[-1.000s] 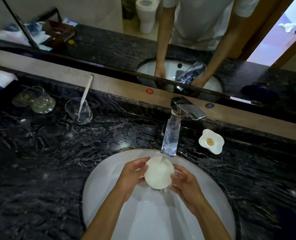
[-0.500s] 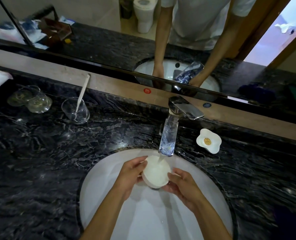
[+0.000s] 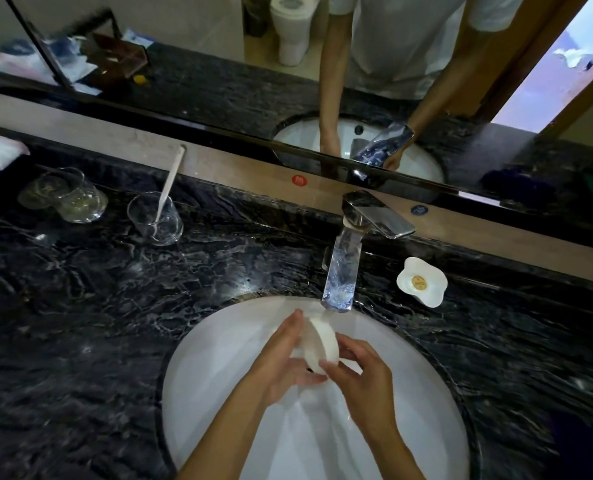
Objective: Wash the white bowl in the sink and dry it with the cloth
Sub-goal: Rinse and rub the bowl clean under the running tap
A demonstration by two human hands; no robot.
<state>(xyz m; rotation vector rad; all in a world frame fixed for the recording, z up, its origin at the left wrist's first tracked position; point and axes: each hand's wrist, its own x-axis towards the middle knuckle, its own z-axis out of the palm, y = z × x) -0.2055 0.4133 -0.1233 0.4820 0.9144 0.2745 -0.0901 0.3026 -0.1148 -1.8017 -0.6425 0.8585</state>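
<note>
Left hand (image 3: 281,362) is wrapped around the outer wall of the white bowl (image 3: 323,342), fingers curled under its lower edge. Right hand (image 3: 364,372) is pinched on the bowl's near rim with thumb and fingertips. Bowl is held tipped on its side between both hands, over the white sink (image 3: 212,393), just below the faucet (image 3: 343,271) spout. A thin stream of water is seen falling onto the bowl's upper edge. Beyond and to the right of the hands, a white flower-shaped dish (image 3: 423,282) is set on the dark marble counter (image 3: 80,323). Well to the left and beyond, a clear glass (image 3: 156,220) holding a white toothbrush (image 3: 170,181) is noted, with more glassware (image 3: 66,199) farther left. The arms are reflected in the mirror (image 3: 219,64) behind.
</note>
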